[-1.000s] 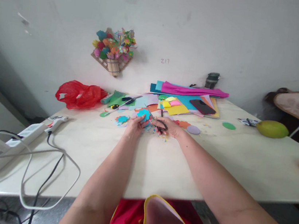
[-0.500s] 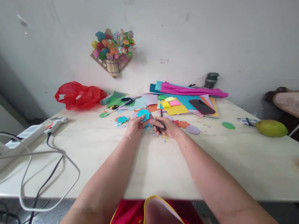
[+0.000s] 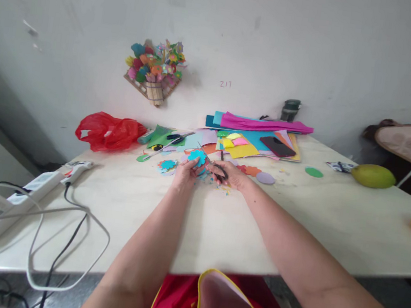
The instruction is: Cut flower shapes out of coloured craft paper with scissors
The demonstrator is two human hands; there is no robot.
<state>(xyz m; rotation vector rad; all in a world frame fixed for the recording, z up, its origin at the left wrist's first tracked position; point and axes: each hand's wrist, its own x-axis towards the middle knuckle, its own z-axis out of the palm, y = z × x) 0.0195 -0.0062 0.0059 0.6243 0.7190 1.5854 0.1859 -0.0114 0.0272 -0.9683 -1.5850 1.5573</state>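
So you had the blue scalloped paper flower (image 3: 196, 157) pinched in your left hand (image 3: 187, 170), held up over the middle of the table (image 3: 226, 227), while your right hand (image 3: 236, 175) was wrapped around the black-handled scissors (image 3: 220, 174), blades right beside the paper. Only writing I could make out was what looked like "217" (image 3: 226, 84) in reddish strokes on the wall (image 3: 280, 42). That small packet (image 3: 336, 166) near the yellow-green fruit (image 3: 373, 176) had dark print, too tiny to read.

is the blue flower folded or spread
Spread: the flower shows a broad, round, scalloped face, with no fold visible, in the left hand.
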